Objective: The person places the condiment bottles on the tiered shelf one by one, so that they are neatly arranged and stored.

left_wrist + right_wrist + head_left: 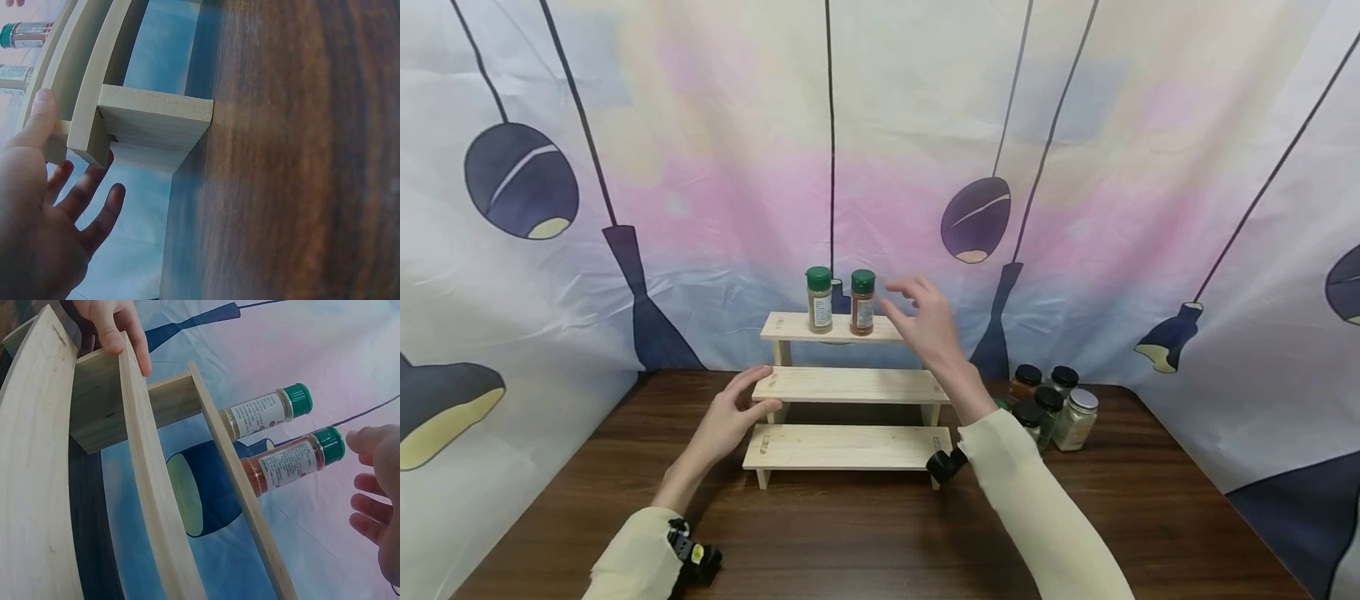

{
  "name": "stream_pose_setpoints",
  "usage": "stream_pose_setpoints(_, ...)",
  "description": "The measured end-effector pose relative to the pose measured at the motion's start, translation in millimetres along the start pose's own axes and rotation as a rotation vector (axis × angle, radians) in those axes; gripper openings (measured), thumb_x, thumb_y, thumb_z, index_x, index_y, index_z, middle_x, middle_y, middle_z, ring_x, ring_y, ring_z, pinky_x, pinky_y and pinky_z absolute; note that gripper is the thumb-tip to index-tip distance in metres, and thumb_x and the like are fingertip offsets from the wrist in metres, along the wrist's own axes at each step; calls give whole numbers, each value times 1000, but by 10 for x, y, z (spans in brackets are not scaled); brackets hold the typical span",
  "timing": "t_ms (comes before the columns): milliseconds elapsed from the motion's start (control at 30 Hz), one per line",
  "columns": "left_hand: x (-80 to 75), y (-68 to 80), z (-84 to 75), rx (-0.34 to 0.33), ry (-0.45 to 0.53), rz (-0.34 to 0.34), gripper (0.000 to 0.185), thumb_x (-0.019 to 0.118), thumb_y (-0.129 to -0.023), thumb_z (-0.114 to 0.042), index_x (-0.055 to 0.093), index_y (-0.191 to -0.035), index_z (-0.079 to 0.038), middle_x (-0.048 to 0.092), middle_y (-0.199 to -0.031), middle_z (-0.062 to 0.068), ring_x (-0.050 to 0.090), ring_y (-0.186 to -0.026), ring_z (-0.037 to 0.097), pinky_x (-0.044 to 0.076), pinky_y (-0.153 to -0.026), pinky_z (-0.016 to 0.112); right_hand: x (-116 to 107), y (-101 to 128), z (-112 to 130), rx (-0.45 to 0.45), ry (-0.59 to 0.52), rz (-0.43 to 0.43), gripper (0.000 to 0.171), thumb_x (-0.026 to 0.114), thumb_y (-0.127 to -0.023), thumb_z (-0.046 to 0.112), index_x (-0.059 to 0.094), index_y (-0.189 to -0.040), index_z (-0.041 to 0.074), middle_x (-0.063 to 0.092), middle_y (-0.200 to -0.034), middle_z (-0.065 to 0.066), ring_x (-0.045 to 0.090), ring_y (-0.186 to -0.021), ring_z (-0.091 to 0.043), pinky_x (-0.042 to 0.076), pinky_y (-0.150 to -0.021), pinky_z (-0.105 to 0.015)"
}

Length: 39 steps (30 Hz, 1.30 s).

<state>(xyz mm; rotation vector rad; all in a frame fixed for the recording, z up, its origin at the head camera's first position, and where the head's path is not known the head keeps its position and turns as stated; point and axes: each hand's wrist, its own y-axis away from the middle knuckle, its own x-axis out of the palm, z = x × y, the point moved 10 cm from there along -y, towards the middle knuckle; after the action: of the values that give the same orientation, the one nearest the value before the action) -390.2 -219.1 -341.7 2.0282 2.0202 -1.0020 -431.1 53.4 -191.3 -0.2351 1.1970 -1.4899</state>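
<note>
A three-step wooden display rack (850,383) stands on the table. At its left end my left hand (727,421) holds the middle step, thumb on one side of the board and fingers on the other; the left wrist view shows this hand (44,206) close. On the top step are two green-capped spice jars: one with pale contents (820,302), and one with reddish contents (862,304) to its right. My right hand (928,321) hovers just right of the reddish jar, fingers bent and parted, holding nothing. In the right wrist view a small gap separates the hand (378,494) from the green cap.
Several more spice jars (1075,421), most with black lids and one with a silver lid, cluster on the table right of the rack, partly behind my right sleeve (1037,500). A patterned cloth (737,167) hangs behind the dark wooden table (820,542).
</note>
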Motion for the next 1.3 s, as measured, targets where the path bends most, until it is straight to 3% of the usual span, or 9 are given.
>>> stream_pose_setpoints(500,-4,-4,-16,8,2,-2,61,69,-95,-21,45,-148,-2,34,-156,24,58,-89,4,50,-73,23,-132,310,-70,51,44,50,40,67,-95,40,67,-128,17,60,-132,-3,52,-128,-23,42,-107,-47)
stream_pose_setpoints(867,28,-116,381,13,-3,-15,64,69,-95,-29,44,-151,-13,32,-159,17,58,-89,5,50,-72,24,-274,533,-72,-10,130,39,42,70,-94,35,66,-129,14,59,-133,-6,49,-128,-29,40,-106,-50)
stream_pose_setpoints(1300,53,-134,405,1,-22,-5,67,69,-94,-39,43,-152,-18,32,-160,12,58,-92,14,50,-72,26,-414,826,-297,26,151,26,44,74,-91,32,67,-127,8,59,-133,-12,48,-126,-35,39,-104,-54)
